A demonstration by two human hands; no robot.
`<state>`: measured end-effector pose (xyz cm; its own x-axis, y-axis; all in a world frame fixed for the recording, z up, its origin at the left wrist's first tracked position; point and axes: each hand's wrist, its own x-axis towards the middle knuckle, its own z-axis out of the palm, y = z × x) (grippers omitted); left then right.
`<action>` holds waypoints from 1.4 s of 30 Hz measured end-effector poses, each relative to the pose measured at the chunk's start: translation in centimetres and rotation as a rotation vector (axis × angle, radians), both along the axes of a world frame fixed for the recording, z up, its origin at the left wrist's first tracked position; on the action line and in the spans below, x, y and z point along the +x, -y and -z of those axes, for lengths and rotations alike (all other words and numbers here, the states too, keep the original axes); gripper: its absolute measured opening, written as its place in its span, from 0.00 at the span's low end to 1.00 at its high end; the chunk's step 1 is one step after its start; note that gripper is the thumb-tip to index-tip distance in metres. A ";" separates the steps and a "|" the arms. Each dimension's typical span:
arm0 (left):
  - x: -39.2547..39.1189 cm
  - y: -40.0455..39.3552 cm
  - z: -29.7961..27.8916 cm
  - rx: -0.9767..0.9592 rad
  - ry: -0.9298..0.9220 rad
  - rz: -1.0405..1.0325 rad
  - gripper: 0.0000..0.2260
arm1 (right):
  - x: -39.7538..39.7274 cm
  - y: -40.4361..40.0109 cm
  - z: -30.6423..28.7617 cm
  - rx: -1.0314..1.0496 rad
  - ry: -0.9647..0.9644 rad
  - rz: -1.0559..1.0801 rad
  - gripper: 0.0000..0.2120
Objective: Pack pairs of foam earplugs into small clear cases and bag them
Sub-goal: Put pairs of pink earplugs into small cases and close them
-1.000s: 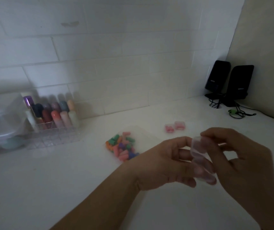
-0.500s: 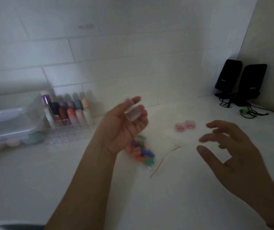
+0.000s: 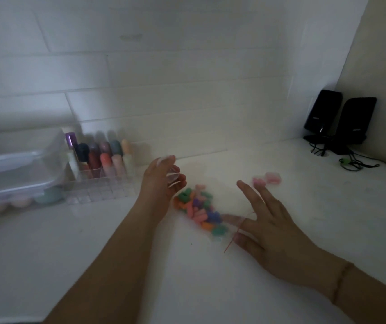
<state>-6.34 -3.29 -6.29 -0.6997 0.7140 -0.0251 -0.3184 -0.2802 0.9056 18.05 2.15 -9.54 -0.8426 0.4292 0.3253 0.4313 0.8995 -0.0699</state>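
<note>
My left hand (image 3: 158, 183) holds a small clear case (image 3: 172, 178) in its curled fingers, just above the white counter. Right below it lies a clear bag of coloured foam earplugs (image 3: 199, 211) with a red seal strip at its right end. My right hand (image 3: 271, 226) hovers over that end of the bag with its fingers spread and straight, the thumb near the red strip. Two small cases with pink earplugs (image 3: 267, 180) sit on the counter beyond my right fingertips. The view is dim and blurred.
A clear organiser with several coloured tubes (image 3: 103, 164) stands at the back left, beside a lidded plastic box (image 3: 16, 169). Two black speakers (image 3: 339, 120) with cables occupy the back right corner. A white tiled wall (image 3: 164, 90) closes the back.
Both hands held the clear case together a second ago. The right hand let go and moved down to the bag's right end; the left hand carried the case left and lowered it.
</note>
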 end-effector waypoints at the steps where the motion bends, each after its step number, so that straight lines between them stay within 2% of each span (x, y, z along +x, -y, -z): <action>1: 0.2 -0.1 0.1 -0.009 0.015 -0.001 0.02 | -0.8 0.2 -0.2 -0.058 -0.039 0.017 0.22; 5: 0.9 -0.6 0.2 -0.030 0.059 -0.004 0.03 | -3.4 0.3 -0.5 -0.090 -0.264 0.060 0.15; 9: 1.2 -0.6 0.4 -0.081 0.122 -0.023 0.04 | -4.7 0.5 -0.5 -0.228 -0.320 0.090 0.08; 15: 1.3 -0.6 0.3 -0.103 0.152 -0.011 0.03 | -5.2 0.6 0.2 -0.206 -0.361 0.092 0.14; 19: 1.5 -0.5 0.3 -0.118 0.132 0.009 0.04 | -5.2 0.7 0.0 -0.324 -0.482 0.121 0.11; 23: 1.8 -0.3 0.2 -0.148 0.113 0.059 0.04 | -3.3 0.3 -1.2 -0.397 -0.459 0.102 0.12; 28: 1.8 -0.3 0.0 -0.165 0.034 0.084 0.05 | 0.9 -0.3 -3.3 -0.307 -0.416 0.070 0.09; 30: 2.0 -0.3 -0.3 -0.105 -0.034 0.074 0.05 | 2.8 -0.2 -4.0 -0.324 -0.511 0.061 0.13; 31: 2.2 -0.2 -0.5 -0.072 -0.060 0.084 0.05 | 3.5 0.0 -4.4 -0.398 -0.595 0.067 0.15; 32: 2.5 -0.2 -0.8 -0.037 -0.070 0.113 0.05 | 4.0 0.1 -5.0 -0.509 -0.693 0.058 0.16; 34: 3.6 -0.1 -1.1 0.026 -0.020 0.232 0.07 | 3.5 0.5 -6.4 -0.686 -0.826 0.030 0.11; 36: 4.7 0.0 -1.3 0.071 0.032 0.380 0.09 | 1.9 1.0 -7.6 -0.698 -0.816 0.011 0.08; 39: 5.4 0.1 -1.1 0.110 -0.030 0.490 0.11 | -0.9 1.8 -8.5 -0.730 -0.764 -0.068 0.08; 42: 5.3 0.4 -1.0 0.145 -0.063 0.561 0.15 | -3.2 2.2 -8.1 -0.590 -0.680 -0.064 0.08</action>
